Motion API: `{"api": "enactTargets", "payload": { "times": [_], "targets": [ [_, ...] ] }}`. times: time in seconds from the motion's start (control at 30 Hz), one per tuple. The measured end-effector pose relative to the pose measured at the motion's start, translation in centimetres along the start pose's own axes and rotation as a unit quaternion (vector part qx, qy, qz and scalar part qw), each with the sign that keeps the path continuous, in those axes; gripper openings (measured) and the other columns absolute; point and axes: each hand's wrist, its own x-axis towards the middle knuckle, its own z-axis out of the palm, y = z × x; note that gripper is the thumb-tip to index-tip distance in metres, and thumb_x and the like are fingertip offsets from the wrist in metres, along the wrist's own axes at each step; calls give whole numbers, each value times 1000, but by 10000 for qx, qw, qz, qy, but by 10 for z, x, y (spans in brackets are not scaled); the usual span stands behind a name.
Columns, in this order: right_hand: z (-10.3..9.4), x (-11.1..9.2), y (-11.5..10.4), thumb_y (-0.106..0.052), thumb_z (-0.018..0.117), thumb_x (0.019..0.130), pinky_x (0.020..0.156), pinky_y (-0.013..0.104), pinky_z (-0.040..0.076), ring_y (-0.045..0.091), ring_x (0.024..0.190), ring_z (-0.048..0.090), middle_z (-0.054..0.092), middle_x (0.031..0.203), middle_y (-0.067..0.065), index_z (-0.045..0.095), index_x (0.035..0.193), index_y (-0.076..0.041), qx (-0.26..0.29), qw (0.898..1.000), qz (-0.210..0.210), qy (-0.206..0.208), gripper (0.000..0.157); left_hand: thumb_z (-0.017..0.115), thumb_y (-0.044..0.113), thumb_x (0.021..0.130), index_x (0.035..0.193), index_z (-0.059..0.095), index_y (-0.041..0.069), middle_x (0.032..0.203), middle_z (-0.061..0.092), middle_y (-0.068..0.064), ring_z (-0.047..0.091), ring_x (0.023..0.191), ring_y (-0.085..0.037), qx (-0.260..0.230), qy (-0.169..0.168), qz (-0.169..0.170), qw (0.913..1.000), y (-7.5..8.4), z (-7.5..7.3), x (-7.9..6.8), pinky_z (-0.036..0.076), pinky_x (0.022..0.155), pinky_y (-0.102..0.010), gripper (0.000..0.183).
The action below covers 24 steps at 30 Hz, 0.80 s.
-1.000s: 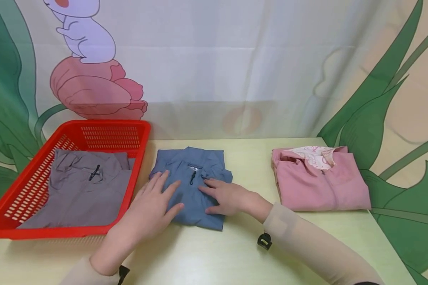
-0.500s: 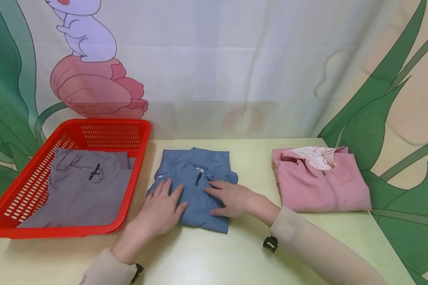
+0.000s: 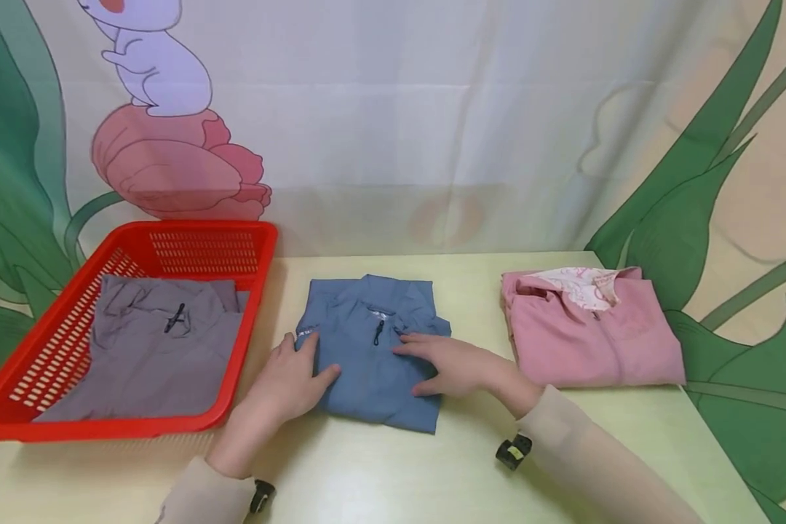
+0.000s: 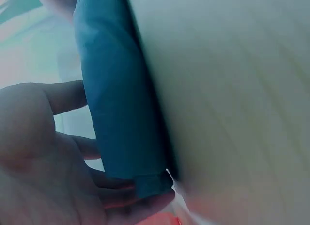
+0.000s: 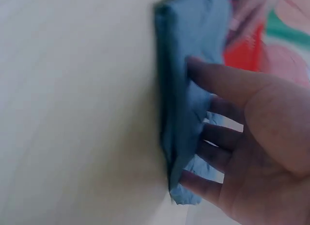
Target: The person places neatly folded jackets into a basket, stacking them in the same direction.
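Observation:
A folded blue jacket [image 3: 380,378] with a short dark zip pull lies on the pale table, collar toward the back. At its left edge my left hand [image 3: 288,382] touches the cloth, thumb on top and fingertips by the white lettering. The left wrist view shows the fingers of that hand [image 4: 53,152] reaching along the jacket's [image 4: 121,99] end. My right hand [image 3: 461,364] rests on the jacket's right side with its fingers extended. Seen from the right wrist, the fingers of this hand [image 5: 261,123] are spread against the blue cloth [image 5: 193,36].
To the left stands a red perforated basket [image 3: 252,327] holding a folded grey garment [image 3: 164,364]. A folded pink jacket [image 3: 596,342] lies at the table's right edge. Behind the table [image 3: 380,480] hangs a printed curtain [image 3: 380,131].
The blue jacket has slid a little to the right, and both hands have moved right with it. My left hand has shifted from its top to its left edge.

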Motion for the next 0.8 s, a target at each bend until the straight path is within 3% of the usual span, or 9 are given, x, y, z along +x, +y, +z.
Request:
{"api": "enactTargets", "payload": {
  "times": [0.1,0.2,0.27,0.37,0.53,0.8],
  "targets": [
    [-6,-3,5,-22,73,96,115,48,37,35,140,46,52,149,19,50,148,1,341,9939,543,893,61,60,35,102,153,31,-14,150,30,-45,36,137,-59,-102,-33,-212,9997,-1,-2,3,34,110,-67,76],
    [-14,-9,7,-27,70,97,106,52,45,39,129,56,60,139,24,51,145,6,649,9737,1531,1559,61,58,34,103,152,29,-17,149,34,-43,39,136,-57,-129,-40,-230,9996,-1,-4,6,36,110,-65,76],
    [-20,-13,8,-33,67,98,102,53,48,41,124,59,62,134,26,51,143,8,647,9617,2096,1644,63,56,33,103,151,30,-18,148,37,-41,41,135,-55,-144,-18,-210,9997,0,-6,9,36,110,-63,75],
    [-23,-20,14,-39,64,99,95,52,52,39,113,65,68,123,25,61,132,9,546,9535,2565,1486,58,54,33,104,149,31,-20,147,41,-40,43,133,-54,-121,-32,-206,9997,3,-7,14,37,110,-61,74],
    [-24,-22,19,-38,66,99,79,43,55,25,88,67,73,102,13,74,109,4,546,9618,2462,1063,43,50,30,106,148,30,-22,145,42,-41,44,132,-54,-120,-41,-258,9996,3,-11,18,37,111,-61,70],
    [-14,-13,20,-30,69,98,76,38,53,19,80,62,72,94,7,76,106,2,747,9727,1965,986,34,46,26,108,147,26,-25,146,41,-41,43,134,-53,-417,-27,-331,9986,-3,-12,19,35,112,-59,67]
  ]
}}
